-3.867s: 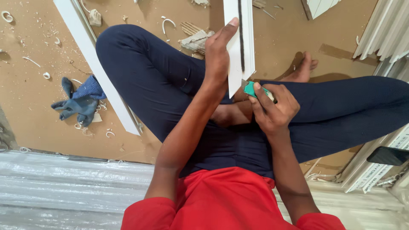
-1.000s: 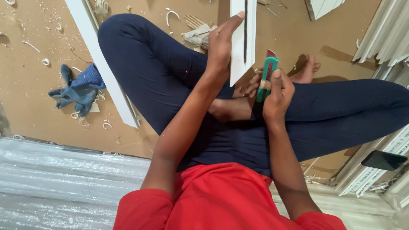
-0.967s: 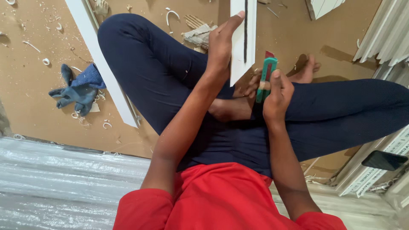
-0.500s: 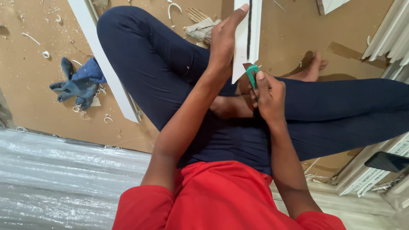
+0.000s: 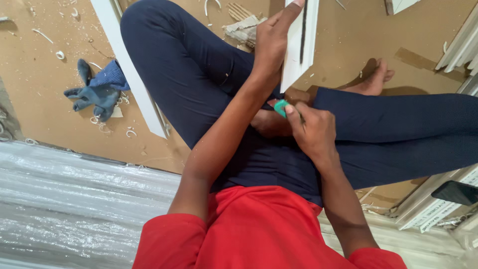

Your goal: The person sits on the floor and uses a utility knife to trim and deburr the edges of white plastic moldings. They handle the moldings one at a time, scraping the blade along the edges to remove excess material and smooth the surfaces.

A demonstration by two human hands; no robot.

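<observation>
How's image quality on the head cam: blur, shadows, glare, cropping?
Head view: mostly sharp, even soft light; left hand on the white trim piece and right hand gripping the green cutter look crisp. Soft shadow beside the bare foot. Mild sheen on the plastic sheeting. The trim piece's top is cropped.

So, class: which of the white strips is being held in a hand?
The grooved white strip at top centre, gripped by the left hand; the other strip lies untouched on the floor.
</observation>
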